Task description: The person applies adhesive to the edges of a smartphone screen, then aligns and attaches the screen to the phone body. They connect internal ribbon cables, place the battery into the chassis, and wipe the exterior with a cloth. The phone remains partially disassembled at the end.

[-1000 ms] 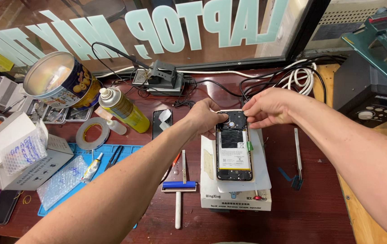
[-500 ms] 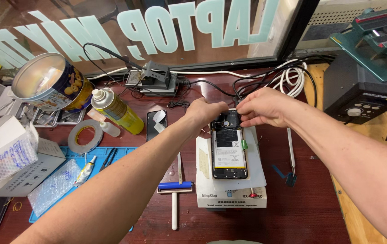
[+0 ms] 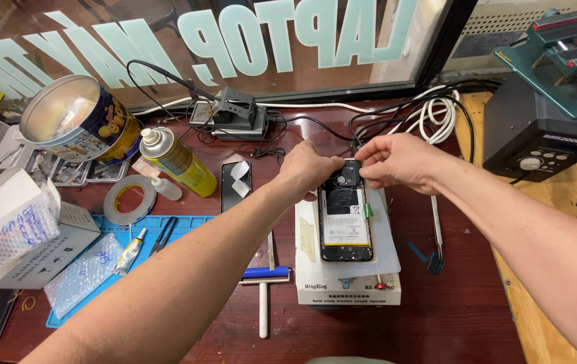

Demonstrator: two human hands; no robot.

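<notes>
Both hands are working at the top end of the opened black smartphone with its back cover off (image 3: pixel 346 219), lying at frame centre on a white sheet atop a white cardboard box (image 3: pixel 348 291). The left hand (image 3: pixel 309 170) is curling, fingertips pinching at the phone's upper edge; the right hand (image 3: pixel 396 162) is pinching the same edge from the other side. Whatever tiny part is sitting between them is hidden from me. Doing this well probably means keeping the pinch light and steadying the body flat. The phone is showing a white-labelled battery, dark frame and a green tab on its right side. A yellow spray can (image 3: pixel 175 162) is lying toward upper left.
</notes>
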